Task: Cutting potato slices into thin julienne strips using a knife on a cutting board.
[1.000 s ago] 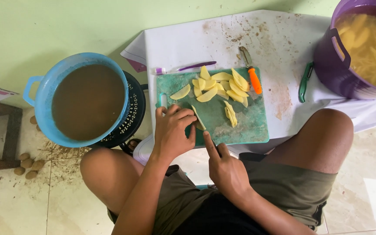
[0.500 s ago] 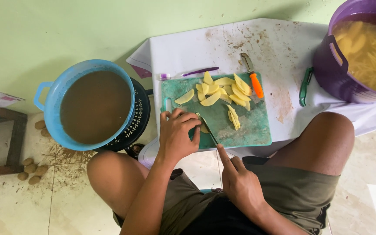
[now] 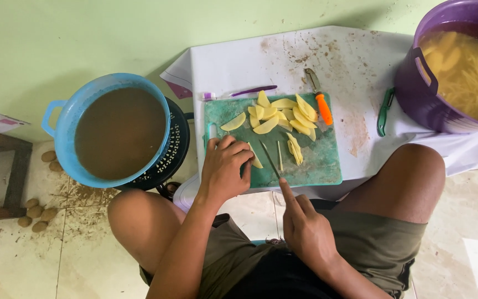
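A green cutting board (image 3: pixel 316 163) lies on a white cloth-covered surface (image 3: pixel 261 61), with several yellow potato slices (image 3: pixel 280 113) piled at its far side. My left hand (image 3: pixel 225 169) presses a potato piece (image 3: pixel 255 161) down on the board's near left part. My right hand (image 3: pixel 305 227) holds a thin knife (image 3: pixel 270 159), forefinger along the handle, blade pointing away over the board right beside the left fingers. A few thin strips (image 3: pixel 294 149) lie near the blade.
An orange-handled peeler (image 3: pixel 321 102) rests at the board's far edge, a purple toothbrush (image 3: pixel 244 91) behind it, a green peeler (image 3: pixel 384 111) to the right. A purple bucket (image 3: pixel 432 105) holds cut potato in water. A blue tub of brown water (image 3: pixel 114 130) sits left on a black colander. Small potatoes (image 3: pixel 34 216) lie on the floor.
The view has shifted slightly. My left hand has stayed on the potato piece while my right hand and knife have drawn back a little toward me.
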